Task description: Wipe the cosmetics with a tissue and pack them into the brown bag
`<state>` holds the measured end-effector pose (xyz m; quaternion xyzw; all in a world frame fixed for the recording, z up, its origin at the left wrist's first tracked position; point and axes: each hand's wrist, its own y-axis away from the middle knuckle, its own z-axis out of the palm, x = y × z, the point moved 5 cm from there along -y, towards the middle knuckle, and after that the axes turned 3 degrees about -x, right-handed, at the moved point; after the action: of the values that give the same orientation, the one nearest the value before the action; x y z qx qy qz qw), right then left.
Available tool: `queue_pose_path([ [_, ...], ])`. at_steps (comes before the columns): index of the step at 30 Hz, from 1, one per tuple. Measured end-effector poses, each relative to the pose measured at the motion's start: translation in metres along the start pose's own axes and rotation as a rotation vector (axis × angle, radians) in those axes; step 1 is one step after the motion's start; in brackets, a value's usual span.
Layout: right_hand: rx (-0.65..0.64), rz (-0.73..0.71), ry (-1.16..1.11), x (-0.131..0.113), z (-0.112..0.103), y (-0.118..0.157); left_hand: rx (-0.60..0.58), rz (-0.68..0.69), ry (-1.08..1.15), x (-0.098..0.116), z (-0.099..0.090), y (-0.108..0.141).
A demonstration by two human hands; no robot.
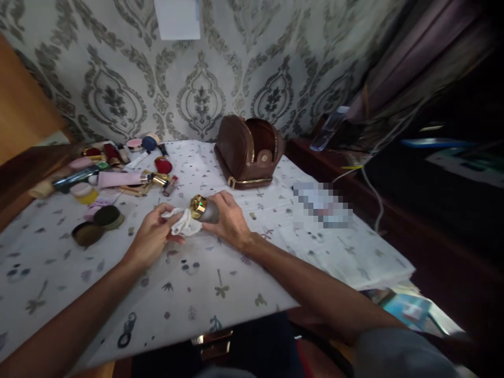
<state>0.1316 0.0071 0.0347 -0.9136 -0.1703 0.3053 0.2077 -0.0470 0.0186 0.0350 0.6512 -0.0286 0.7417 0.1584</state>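
A small jar or bottle (210,211) with a shiny gold cap (198,206) lies in my right hand (232,221), its cap turned left. My right fingers wrap round its frosted grey body. My left hand (153,233) pinches a crumpled white cloth or tissue (184,222), which is up against the gold cap. Both hands are over the front middle of the patterned white tablecloth (189,294). Behind them stands a brown leather bag (240,152) with its zipped top open.
Many cosmetics lie at the left, among them a pink tube (118,179), a red round item (163,165) and an open dark compact (87,233). A blurred-out flat object (325,205) lies right. A clear bottle (328,128) and cables are beyond the table's right edge.
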Motion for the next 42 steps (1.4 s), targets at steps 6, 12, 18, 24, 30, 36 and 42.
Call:
queue_pose_path([
  [6, -0.068, 0.007, 0.009, -0.006, -0.001, 0.000, 0.044, -0.040, -0.026, 0.009, 0.004, 0.008],
  [12, -0.152, -0.048, 0.027, -0.011, 0.001, 0.000, -0.002, -0.049, -0.265, 0.014, 0.003, 0.016],
  [18, -0.185, -0.091, 0.040, -0.017, -0.001, 0.000, 0.086, 0.009, -0.311, 0.018, -0.004, 0.016],
  [24, -0.200, -0.140, 0.085, -0.024, -0.001, 0.004, 0.168, 0.225, -0.471, 0.030, -0.003, 0.015],
  [30, -0.186, -0.152, -0.025, -0.019, -0.001, 0.003, 0.156, 0.295, -0.592, 0.030, -0.006, 0.010],
  [36, -0.158, -0.088, -0.387, -0.008, 0.005, 0.000, 0.140, 0.337, -0.584, 0.030, -0.012, 0.005],
  [42, -0.241, 0.070, -0.792, 0.002, 0.016, -0.002, 0.087, 0.381, -0.503, 0.023, -0.014, -0.003],
])
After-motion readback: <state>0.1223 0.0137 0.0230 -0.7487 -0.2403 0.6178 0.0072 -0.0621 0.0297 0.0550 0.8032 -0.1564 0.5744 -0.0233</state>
